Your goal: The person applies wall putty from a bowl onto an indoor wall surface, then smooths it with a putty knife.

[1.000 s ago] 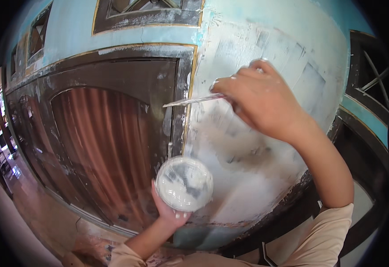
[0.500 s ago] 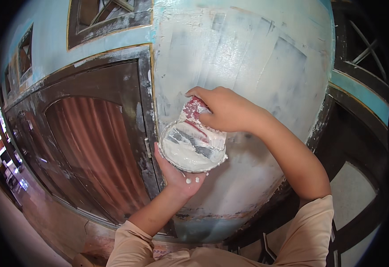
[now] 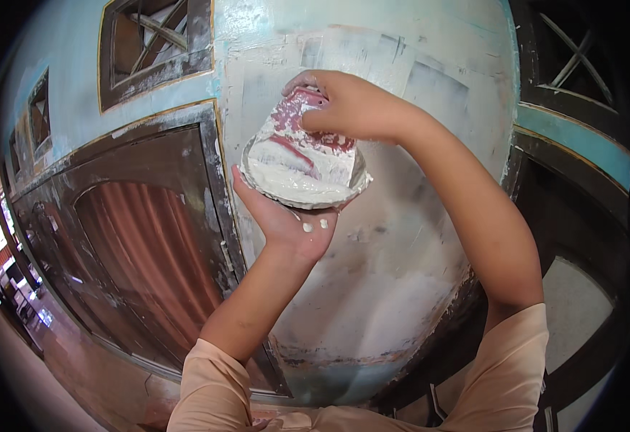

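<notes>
My left hand [image 3: 293, 230] holds a round shallow container of white paste [image 3: 275, 187] from underneath, with small white drips on my palm and wrist. My right hand [image 3: 333, 108] is closed on a flat pinkish-red scraper [image 3: 300, 104] smeared with white, its lower part down in the container against the paste. Behind both hands is the pale wall section [image 3: 372, 288], patchily coated in white, with grey streaks higher up and a darker band near its foot.
At left stand a dark, scuffed door with a curtained pane [image 3: 135, 245] and windows [image 3: 156, 36] above. At right are another dark doorway [image 3: 552, 216] and a crossed-bar window [image 3: 574, 54]. A passage with shiny floor [image 3: 41, 309] runs along the far left.
My right hand came down from the wall to the container with the scraper. Since then both hands and the container have risen higher in view, the scraper staying in the paste.
</notes>
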### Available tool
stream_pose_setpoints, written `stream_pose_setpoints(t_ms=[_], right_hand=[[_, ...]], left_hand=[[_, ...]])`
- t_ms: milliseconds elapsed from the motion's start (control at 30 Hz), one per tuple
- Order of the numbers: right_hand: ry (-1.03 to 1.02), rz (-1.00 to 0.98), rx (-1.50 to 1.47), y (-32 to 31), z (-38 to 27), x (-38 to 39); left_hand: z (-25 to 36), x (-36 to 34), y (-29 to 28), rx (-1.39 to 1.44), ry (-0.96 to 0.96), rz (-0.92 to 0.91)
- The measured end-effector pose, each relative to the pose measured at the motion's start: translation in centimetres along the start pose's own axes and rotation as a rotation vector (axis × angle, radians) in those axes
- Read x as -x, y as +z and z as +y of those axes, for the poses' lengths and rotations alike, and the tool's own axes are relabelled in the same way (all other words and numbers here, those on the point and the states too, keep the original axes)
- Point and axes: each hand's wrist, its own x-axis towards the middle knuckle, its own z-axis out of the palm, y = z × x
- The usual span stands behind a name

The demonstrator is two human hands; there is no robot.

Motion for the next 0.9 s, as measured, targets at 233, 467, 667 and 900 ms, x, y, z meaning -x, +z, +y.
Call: stream_pose_setpoints(t_ms=[233, 467, 667, 900], right_hand=[[-0.151, 0.255, -0.031, -2.7, -0.4, 1.0], [-0.131, 0.274, 0.009, -3.1, -0.6, 2.7], [-0.076, 0.413, -0.281, -5.2, 1.0, 3.4], [-0.023, 0.698, -0.422, -9.8, 3.0, 2.4]], left_hand=[[0.2, 0.9, 2.4, 0.048, 0.052, -0.068], [-0.1, 1.6, 2.0, 0.078, 0.031, -0.016], [-0.1, 1.8, 1.7, 0.089, 0.044, -0.019], [-0.4, 1.9, 1.5, 0.094, 0.064, -0.03]])
